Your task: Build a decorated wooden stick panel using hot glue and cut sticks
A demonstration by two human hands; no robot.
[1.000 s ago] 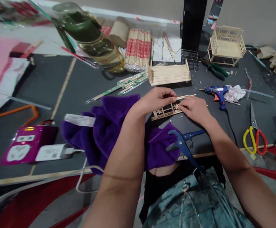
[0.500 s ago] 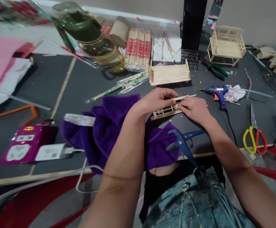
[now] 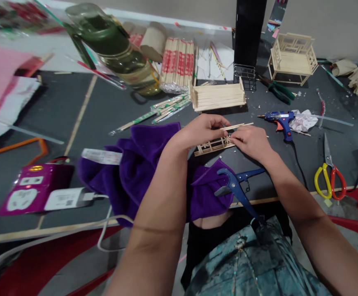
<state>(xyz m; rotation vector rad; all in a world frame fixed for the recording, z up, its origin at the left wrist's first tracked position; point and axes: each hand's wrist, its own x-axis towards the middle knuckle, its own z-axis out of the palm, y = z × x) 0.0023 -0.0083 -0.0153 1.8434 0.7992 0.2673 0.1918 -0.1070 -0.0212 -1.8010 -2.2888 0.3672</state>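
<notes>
A small wooden lattice panel [image 3: 211,145] made of thin sticks lies on the dark table [image 3: 111,111] in front of me. My left hand [image 3: 202,129] is curled over its top, fingers pinched on a thin wooden stick [image 3: 239,125] that juts out to the right. My right hand [image 3: 249,142] is closed at the panel's right end, fingertips pressed on the lattice and the stick. A purple cloth [image 3: 138,164] lies under my left forearm.
Blue cutters [image 3: 236,187] rest at the table's near edge. A blue glue gun [image 3: 279,120], yellow-and-red scissors [image 3: 328,176], a stack of flat sticks [image 3: 217,95], a small wooden chair model [image 3: 293,57], packed chopsticks [image 3: 179,63], a green bottle [image 3: 114,45] and a purple power strip [image 3: 33,191] surround me.
Both hands stay on the panel and stick almost unmoved; only the view has shifted slightly.
</notes>
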